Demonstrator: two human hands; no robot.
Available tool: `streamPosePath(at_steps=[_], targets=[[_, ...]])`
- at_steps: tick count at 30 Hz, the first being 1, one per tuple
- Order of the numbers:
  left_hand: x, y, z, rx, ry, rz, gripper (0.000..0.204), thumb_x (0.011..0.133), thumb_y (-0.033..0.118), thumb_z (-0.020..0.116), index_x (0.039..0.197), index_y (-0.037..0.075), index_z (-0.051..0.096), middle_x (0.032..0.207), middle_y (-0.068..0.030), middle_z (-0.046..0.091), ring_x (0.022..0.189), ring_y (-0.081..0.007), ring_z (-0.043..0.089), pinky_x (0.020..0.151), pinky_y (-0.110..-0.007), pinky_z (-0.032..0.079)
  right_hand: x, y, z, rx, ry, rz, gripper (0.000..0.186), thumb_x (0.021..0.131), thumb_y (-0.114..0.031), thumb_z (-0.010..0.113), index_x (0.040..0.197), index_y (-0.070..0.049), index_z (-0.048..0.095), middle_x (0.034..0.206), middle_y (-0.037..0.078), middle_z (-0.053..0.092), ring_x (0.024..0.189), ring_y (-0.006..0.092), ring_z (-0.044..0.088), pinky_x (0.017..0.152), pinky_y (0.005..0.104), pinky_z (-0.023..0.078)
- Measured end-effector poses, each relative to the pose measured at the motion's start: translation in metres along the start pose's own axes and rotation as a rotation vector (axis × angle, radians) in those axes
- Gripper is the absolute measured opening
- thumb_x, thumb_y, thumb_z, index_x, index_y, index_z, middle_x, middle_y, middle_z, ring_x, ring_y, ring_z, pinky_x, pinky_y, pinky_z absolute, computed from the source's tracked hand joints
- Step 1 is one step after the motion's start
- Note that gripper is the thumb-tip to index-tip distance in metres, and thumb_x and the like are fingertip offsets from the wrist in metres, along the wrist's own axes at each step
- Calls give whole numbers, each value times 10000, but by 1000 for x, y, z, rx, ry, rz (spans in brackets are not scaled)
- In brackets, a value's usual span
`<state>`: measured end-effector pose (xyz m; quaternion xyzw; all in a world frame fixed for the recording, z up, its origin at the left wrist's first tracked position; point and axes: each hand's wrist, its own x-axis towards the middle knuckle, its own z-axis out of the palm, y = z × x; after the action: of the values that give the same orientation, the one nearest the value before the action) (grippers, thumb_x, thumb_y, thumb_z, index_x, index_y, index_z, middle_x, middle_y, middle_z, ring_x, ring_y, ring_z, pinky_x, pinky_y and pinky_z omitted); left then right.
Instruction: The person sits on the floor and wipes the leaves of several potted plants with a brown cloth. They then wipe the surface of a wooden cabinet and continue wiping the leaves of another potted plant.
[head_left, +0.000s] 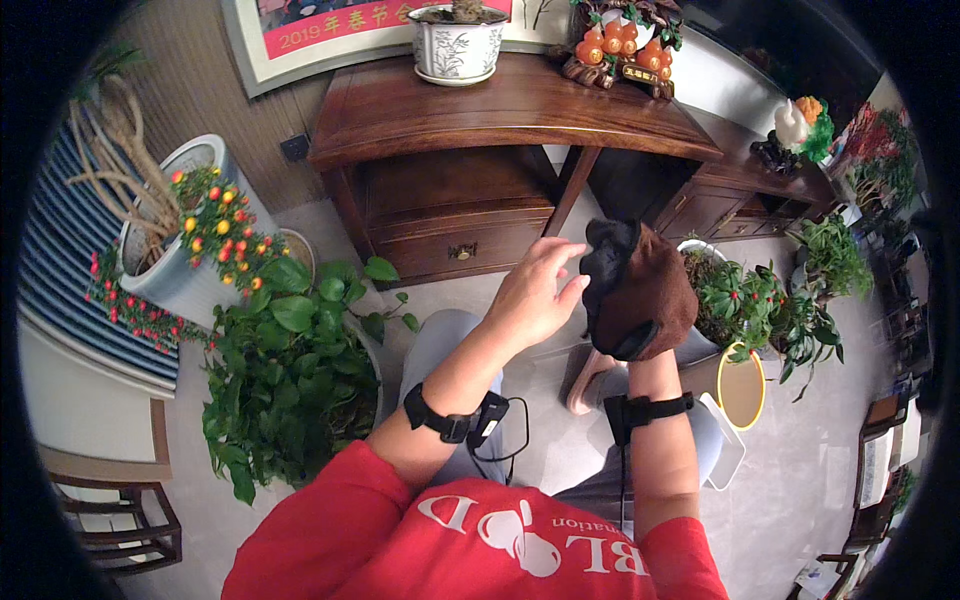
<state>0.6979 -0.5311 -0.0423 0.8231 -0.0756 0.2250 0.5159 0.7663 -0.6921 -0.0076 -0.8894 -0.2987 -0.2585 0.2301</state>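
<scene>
hands [530, 295]: 2; brown cloth [645, 290]: 1; wrist straps [440, 420]: 2; wooden console table [500, 110]: 1

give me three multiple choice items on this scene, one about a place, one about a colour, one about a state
1. Where does the white patterned plant pot stand?
A. on the floor by the chair
B. on top of the dark wooden table
C. in the person's lap

2. What colour is the cloth over the right hand?
A. brown and black
B. white
C. bright green

3. How is the left hand?
A. clenched in a fist
B. flat on the floor
C. open, fingers reaching to the cloth's edge

Answers:
1 B, the pot sits on the tabletop near the wall.
2 A, the cloth shows brown with a black part at its left side.
3 C, the fingers are spread and meet the cloth's dark edge.
</scene>
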Motion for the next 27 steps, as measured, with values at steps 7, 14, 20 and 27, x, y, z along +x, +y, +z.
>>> streamPosePath(at_steps=[7,14,20,27], targets=[[36,-23,7,89,26,-56,372,908,150,675,1253,34,597,1263,-131,559,944,-198,633,782,-310,548,59,40,12,131,126,58,243,754,-169,679,976,-69,689,943,134,699,884,300,674,783,363,516],[107,-33,-9,263,180,93,323,907,157,670,1207,43,627,1275,-161,562,993,-243,645,841,-343,536,164,80,3,-169,239,75,225,953,-249,581,1080,-105,697,981,131,709,863,325,657,781,362,522],[156,-60,-25,404,340,183,199,867,103,673,1048,23,653,1186,-187,605,1025,-372,624,900,-408,514,314,59,107,-160,-563,262,700,963,-611,323,1373,-89,545,1394,210,537,1365,393,428,1154,551,262],[194,-117,-93,752,468,199,235,890,205,641,1052,39,680,1197,-156,649,1127,-349,603,1008,-487,430,314,45,202,-266,-715,-28,741,924,-745,263,1563,-383,168,1651,82,101,1500,421,69,1159,663,93]])
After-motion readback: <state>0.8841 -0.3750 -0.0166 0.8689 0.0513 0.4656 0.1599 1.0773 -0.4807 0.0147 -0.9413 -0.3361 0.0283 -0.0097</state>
